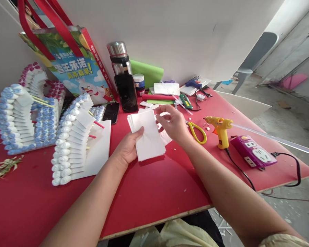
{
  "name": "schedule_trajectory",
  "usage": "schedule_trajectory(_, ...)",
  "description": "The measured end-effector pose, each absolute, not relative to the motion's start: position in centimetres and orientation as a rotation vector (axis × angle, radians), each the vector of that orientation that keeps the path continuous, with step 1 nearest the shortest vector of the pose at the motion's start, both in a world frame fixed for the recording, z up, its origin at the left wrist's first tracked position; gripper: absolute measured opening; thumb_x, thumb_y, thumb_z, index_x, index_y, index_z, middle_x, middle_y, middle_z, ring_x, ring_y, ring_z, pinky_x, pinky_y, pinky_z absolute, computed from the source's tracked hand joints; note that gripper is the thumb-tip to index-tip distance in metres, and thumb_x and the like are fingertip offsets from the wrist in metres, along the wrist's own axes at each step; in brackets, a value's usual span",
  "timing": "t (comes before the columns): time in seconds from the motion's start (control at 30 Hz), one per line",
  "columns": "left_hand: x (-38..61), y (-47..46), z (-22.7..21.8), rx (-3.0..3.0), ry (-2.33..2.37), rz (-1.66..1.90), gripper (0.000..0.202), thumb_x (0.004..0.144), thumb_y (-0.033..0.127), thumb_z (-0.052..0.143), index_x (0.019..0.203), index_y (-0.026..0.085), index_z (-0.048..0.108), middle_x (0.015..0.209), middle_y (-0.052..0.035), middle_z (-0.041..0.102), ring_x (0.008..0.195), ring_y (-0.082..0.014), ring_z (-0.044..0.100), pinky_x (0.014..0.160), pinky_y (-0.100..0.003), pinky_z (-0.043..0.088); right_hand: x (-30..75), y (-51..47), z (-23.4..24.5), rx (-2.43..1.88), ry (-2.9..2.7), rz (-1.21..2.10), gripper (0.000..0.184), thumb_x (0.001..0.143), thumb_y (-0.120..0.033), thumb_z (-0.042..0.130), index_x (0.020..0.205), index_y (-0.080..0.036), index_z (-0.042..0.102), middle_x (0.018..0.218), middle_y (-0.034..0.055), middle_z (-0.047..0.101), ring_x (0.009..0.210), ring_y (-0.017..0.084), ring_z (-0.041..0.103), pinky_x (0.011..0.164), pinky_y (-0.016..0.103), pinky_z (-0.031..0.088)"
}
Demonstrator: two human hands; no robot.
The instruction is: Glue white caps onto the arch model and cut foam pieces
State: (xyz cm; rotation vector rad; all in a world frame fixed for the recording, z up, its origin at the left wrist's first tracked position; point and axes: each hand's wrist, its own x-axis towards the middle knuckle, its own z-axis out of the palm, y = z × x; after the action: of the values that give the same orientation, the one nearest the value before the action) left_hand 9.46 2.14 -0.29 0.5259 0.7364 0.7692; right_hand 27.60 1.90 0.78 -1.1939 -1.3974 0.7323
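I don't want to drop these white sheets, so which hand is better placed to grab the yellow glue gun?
Probably the right hand: it is nearer the yellow glue gun, while the left hand grips the white sheets farther off. Whether the right hand also pinches something is unclear.

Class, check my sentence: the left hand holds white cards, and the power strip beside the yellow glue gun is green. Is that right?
No: the power strip beside the yellow glue gun is purple, not green, as the head view shows; the left hand does hold white cards.
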Motion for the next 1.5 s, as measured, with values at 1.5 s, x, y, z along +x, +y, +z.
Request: schedule_trajectory(1.5, 7.9, 3.7, -0.8, 0.472, 0.711, 0.994, 0.055, 0.091, 0.02, 0.059, 0.143, 0.005, 0.049, 0.12, -0.0192, 0.071, 0.113, -0.0318, 0.068, 0.106, -0.045, 0.05, 29.2, 3.1, -0.6, -1.889, -1.886, 0.343, 0.032, 0.082, -0.034, 0.069, 0.109, -0.016, 0.065, 0.104, 0.0097, 0.068, 0.091, 0.024, 0.06, 0.075, 0.033, 0.043)
